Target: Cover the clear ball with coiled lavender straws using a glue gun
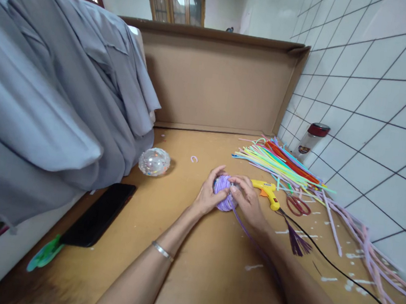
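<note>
A round ball wrapped in purple chenille stem (223, 204) is held just above the wooden table, between both hands. My left hand (207, 192) curls around its left side, thumb across the front. On the right, my right hand (249, 203) has its fingertips closed on the purple strand at the ball's surface. The loose end of that strand trails down beneath my right forearm. A yellow glue gun (271, 194) lies just beyond my right hand. To the left, a clear ball (154, 162) with coloured bits stands on the table.
Chenille stems (279, 160) in several colours pile up at the right, near red-handled scissors (298, 206) and a red-lidded jar (311, 139). A black cable (336, 273) crosses the right side. A black phone (101, 216) lies left, beside hanging grey cloth (71, 81). Cardboard (219, 82) stands behind.
</note>
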